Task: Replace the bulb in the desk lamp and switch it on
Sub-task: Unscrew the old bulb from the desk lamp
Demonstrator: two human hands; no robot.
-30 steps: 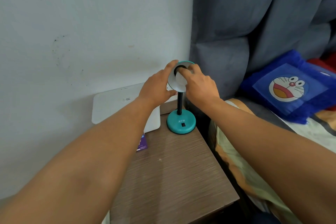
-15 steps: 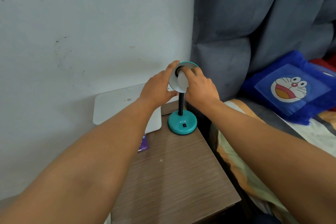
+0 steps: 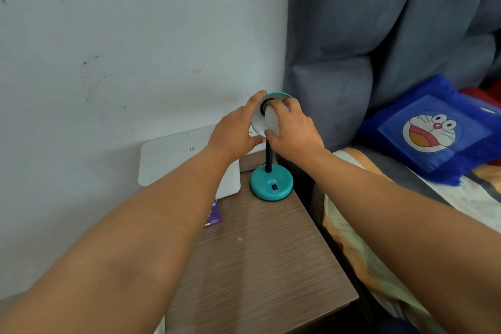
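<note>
A small teal desk lamp stands at the back of the wooden bedside table, its round base [image 3: 271, 184] carrying a black rocker switch [image 3: 275, 186]. Its shade [image 3: 257, 123] is tilted toward me, white inside with a teal rim. My left hand [image 3: 235, 130] grips the shade's left edge, thumb below and fingers over the top. My right hand [image 3: 291, 130] is closed around a white bulb [image 3: 272, 118] whose neck sits at the dark socket inside the shade. The bulb is unlit. The black stem [image 3: 268, 156] shows between my wrists.
A white flat box [image 3: 173, 157] leans against the wall behind my left forearm, with a purple card [image 3: 214, 214] on the table [image 3: 260, 266] beside it. A grey headboard [image 3: 379, 35], a bed and a blue cartoon cushion [image 3: 439, 130] lie to the right.
My right hand has turned slightly on the bulb, the thumb now lower under it. My left hand keeps its hold on the shade. The view has shifted a little.
</note>
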